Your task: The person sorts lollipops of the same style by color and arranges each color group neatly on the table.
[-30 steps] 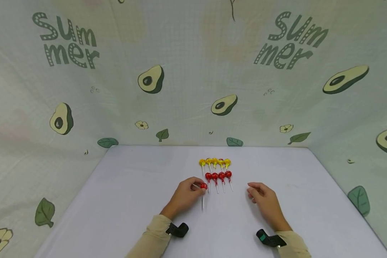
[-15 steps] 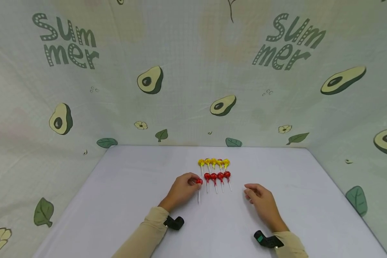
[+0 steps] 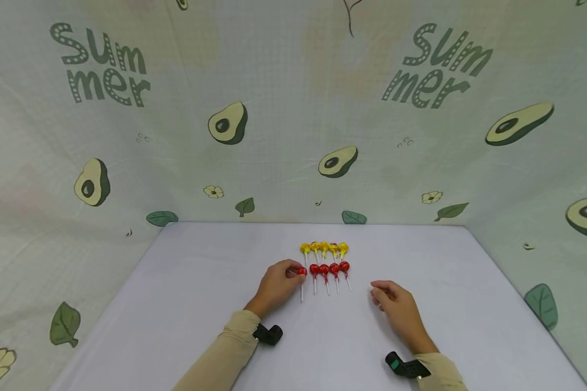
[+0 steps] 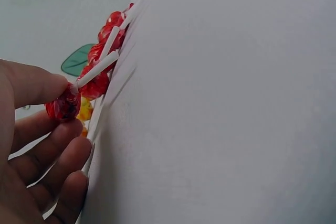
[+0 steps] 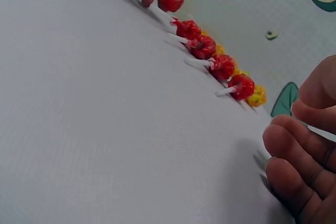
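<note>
In the head view my left hand [image 3: 277,286] pinches a red lollipop [image 3: 302,271] by its wrapped head, the white stick pointing toward me. The left wrist view shows thumb and fingers on this lollipop [image 4: 64,103]. Just right of it lies a row of several red lollipops [image 3: 324,269], sticks toward me. Behind them runs a row of several yellow lollipops [image 3: 324,247], partly overlapped by the red row in both wrist views. My right hand [image 3: 397,305] is apart from the candies, to their right, fingers loosely bent and holding nothing.
A white table [image 3: 176,304] carries the lollipops near its middle. A patterned cloth [image 3: 283,108] with avocados and leaves hangs behind and at both sides. Black camera bands [image 3: 269,335] sit on both wrists.
My left hand has moved away from me and slightly left, bringing the pinched red lollipop level with the left end of the red row. The right hand stays nearly still.
</note>
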Tool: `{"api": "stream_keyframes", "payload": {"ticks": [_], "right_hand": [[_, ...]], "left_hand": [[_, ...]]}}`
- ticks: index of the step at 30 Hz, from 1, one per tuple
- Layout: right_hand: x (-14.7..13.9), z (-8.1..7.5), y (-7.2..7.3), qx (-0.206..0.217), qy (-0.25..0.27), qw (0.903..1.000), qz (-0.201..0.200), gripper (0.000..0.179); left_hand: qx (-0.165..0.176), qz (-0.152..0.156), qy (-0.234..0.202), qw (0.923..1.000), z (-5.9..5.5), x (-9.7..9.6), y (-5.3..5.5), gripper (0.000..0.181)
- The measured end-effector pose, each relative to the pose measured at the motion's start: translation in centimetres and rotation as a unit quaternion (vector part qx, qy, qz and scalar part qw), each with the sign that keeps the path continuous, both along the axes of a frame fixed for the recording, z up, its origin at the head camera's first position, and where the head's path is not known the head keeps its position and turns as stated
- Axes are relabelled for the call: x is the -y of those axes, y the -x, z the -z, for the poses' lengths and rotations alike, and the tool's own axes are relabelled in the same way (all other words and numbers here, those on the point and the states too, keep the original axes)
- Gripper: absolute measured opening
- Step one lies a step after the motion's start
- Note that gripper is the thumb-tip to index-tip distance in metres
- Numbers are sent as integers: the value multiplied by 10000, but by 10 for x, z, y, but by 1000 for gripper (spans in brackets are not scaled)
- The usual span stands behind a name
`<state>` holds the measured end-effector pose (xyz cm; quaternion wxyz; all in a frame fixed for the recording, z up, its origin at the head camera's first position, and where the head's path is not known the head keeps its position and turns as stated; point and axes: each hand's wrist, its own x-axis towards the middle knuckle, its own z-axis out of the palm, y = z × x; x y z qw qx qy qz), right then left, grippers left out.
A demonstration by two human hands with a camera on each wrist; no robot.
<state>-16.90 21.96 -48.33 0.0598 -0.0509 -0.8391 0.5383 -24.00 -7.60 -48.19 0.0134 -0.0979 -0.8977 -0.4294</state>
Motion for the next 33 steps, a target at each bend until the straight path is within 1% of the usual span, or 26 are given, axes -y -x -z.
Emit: {"api": "stream_keyframes", "payload": {"ticks": [7,13,17,24,33], "right_hand": [[2,-3,0,-77,20,10000,-13,23],[2,-3,0,39,-54,10000,2,24],[2,-2,1,126,-125,9998,39,24],[2,-3,-1,7,-165,9999,-16,24],[1,0,0,34,-171,9998,-16,23]], "left_hand": [[-215,-127,182,9995,1,-6,8,23],[-314,-260,317,9987,2,-9,12,22],[-369,-271,387,9982,3,-10,12,22],[-522,-218,512,9971,5,-11,15,22],[-399,-168,533,9976,4,-10,14,23]]}}
